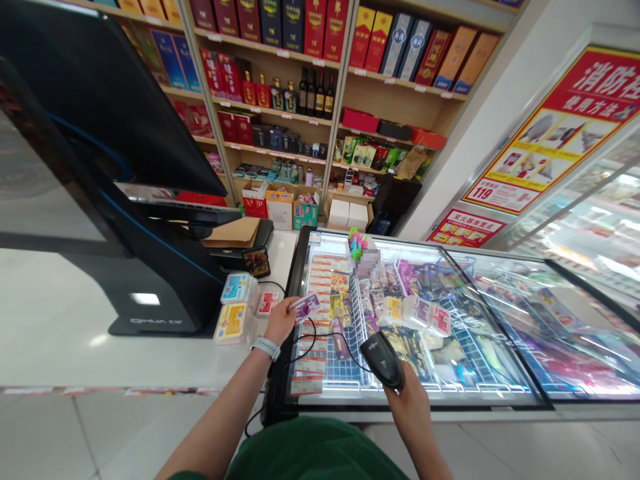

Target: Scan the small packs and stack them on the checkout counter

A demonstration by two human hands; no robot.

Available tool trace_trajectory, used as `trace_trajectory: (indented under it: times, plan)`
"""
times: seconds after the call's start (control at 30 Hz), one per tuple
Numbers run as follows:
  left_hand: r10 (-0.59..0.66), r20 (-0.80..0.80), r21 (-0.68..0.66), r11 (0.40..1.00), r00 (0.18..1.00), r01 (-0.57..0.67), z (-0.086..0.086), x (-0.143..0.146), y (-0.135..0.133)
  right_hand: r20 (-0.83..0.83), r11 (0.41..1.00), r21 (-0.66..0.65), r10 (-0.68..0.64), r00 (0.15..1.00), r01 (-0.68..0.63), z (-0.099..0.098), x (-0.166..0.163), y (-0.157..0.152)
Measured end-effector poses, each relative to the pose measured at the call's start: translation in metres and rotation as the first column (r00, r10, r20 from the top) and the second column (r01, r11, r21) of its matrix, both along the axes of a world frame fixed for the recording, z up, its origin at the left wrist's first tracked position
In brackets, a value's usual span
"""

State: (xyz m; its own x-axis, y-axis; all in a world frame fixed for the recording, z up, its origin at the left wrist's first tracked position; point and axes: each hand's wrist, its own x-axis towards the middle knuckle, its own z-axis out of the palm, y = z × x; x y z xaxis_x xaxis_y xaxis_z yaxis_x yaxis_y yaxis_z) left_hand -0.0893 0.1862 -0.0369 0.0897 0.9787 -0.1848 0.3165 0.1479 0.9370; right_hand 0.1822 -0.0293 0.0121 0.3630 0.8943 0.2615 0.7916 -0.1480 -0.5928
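My left hand (pixel 281 323), with a watch at the wrist, grips a small pack with a purple label (pixel 306 307) over the freezer's left edge. In my right hand (pixel 411 395) is a black barcode scanner (pixel 383 360), its head pointing up and left above the freezer glass. A cable runs from the scanner toward the left. Clear plastic boxes with a yellow label (pixel 393 309), a purple label (pixel 419 311) and a red label (pixel 441 321) rest on the glass. Left of my left hand, a blue-labelled box (pixel 237 288), a yellow-labelled box (pixel 232 321) and a red-labelled box (pixel 269 303) sit on the counter.
A glass-topped chest freezer (pixel 480 373) with wire baskets stretches right. On the white counter (pixel 165 363) stands a large checkout screen (pixel 115 100). Shelves (pixel 283 52) of boxes and bottles rise behind. A bright green and pink item (pixel 357 245) is at the freezer's far edge.
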Motion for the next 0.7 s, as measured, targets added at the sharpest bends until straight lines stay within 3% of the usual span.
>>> trace_trajectory:
  times: [0.27,0.47,0.57,0.7]
  plan:
    - [-0.148,-0.406,0.153,0.962,0.902,0.226,-0.018,0.009,-0.008,0.022,1.000,-0.015,0.010,1.000,-0.009,0.003,-0.001,-0.002]
    - [-0.010,-0.558,0.258,0.948,0.830,0.185,-0.027,0.016,-0.015,0.011,0.999,-0.024,0.030,0.999,-0.030,0.001,0.000,-0.002]
    - [0.015,-0.644,0.217,0.962,0.765,0.164,-0.025,0.018,-0.020,0.011,0.999,-0.030,0.034,0.999,-0.033,0.002,0.000,-0.001]
    - [-0.086,-0.726,0.079,0.975,0.683,0.207,-0.020,0.022,-0.022,0.003,0.999,-0.031,0.016,1.000,-0.016,0.004,-0.002,0.001]
